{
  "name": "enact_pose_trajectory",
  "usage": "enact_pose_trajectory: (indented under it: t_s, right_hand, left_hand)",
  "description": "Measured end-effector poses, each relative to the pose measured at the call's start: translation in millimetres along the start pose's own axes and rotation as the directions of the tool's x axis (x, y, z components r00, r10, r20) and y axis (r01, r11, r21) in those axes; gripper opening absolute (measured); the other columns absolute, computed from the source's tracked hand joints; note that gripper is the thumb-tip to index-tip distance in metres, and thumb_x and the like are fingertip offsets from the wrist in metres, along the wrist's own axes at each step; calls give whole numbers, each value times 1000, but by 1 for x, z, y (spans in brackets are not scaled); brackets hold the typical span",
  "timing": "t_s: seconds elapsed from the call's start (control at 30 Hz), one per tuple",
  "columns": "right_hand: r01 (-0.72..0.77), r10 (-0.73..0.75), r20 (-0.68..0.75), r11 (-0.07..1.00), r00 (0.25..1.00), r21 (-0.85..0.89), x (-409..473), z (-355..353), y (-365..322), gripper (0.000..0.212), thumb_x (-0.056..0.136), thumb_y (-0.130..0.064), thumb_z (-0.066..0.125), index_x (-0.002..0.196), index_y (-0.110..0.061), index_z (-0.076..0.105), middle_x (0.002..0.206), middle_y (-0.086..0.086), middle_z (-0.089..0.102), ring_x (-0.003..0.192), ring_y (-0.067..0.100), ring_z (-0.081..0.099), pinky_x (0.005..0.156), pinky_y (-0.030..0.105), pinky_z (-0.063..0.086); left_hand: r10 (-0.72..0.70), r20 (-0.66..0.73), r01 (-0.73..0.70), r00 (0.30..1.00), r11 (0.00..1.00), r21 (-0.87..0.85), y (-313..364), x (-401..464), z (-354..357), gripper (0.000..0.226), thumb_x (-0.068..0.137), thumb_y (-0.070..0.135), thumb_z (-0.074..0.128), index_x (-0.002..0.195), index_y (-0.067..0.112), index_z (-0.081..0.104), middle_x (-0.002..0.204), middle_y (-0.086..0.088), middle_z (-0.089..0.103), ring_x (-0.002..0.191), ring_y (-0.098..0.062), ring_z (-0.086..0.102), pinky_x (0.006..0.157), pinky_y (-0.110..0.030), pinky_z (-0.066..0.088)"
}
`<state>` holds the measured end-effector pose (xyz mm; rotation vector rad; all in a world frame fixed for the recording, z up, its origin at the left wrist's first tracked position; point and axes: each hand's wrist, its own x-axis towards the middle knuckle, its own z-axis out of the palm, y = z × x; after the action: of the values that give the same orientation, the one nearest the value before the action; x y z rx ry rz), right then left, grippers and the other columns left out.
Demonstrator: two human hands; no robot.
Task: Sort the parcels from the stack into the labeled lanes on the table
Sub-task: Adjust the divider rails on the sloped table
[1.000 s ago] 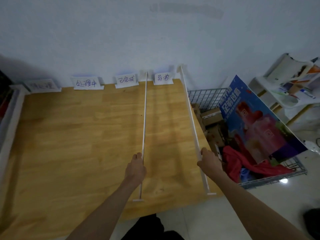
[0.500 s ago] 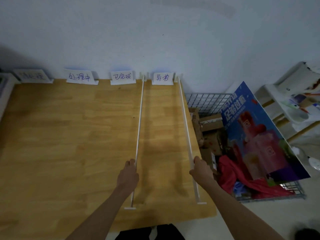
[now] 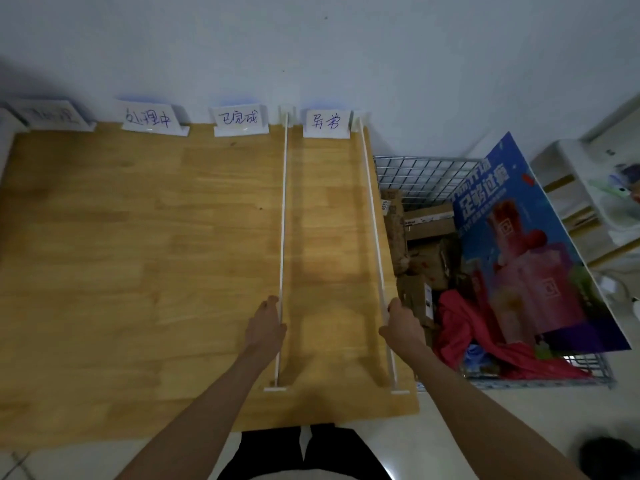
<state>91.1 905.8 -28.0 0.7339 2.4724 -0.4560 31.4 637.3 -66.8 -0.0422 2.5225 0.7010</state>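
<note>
Left hand (image 3: 265,329) and right hand (image 3: 401,325) each pinch a white divider rail (image 3: 282,237), (image 3: 372,216) on the desk (image 3: 138,254), likely squaring the rightmost lane. Parcels (image 3: 427,233) sit in the wire basket (image 3: 426,166) beside it, unsorted.

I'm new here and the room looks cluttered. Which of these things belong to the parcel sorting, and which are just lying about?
Part of the job:
- left hand gripping the left divider rail
- right hand gripping the right divider rail
- lane labels
- wooden table
- cardboard parcels in the wire basket

Lying about:
- blue poster
- red cloth
- white shelf
</note>
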Motion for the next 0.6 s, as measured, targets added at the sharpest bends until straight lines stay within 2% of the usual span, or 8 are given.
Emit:
enact_pose_trajectory:
  t_s: [0.27,0.43,0.6]
  right_hand:
    - [8,-8,22,1000,1000,14,5,7,9,32,90,-13,64,113,-11,42,106,10,56,92,30,61,66,34,44]
    - [7,-7,14,1000,1000,17,6,7,12,32,90,-14,64,112,-12,41,103,8,55,83,25,54,66,33,43]
    - [4,-4,24,1000,1000,12,7,8,15,33,89,-13,64,111,-12,40,98,6,51,91,28,61,66,34,45]
  left_hand:
    - [-40,-11,40,999,999,4,6,0,6,52,90,12,63,138,17,41,119,-10,60,103,-33,62,84,-44,53]
    - [-50,-26,51,998,998,27,8,0,5,51,91,11,62,137,18,41,117,-9,60,101,-32,62,83,-44,53]
    - [-41,-55,43,998,998,34,6,-3,4,49,90,10,62,135,18,43,111,-9,61,95,-30,63,74,-40,52]
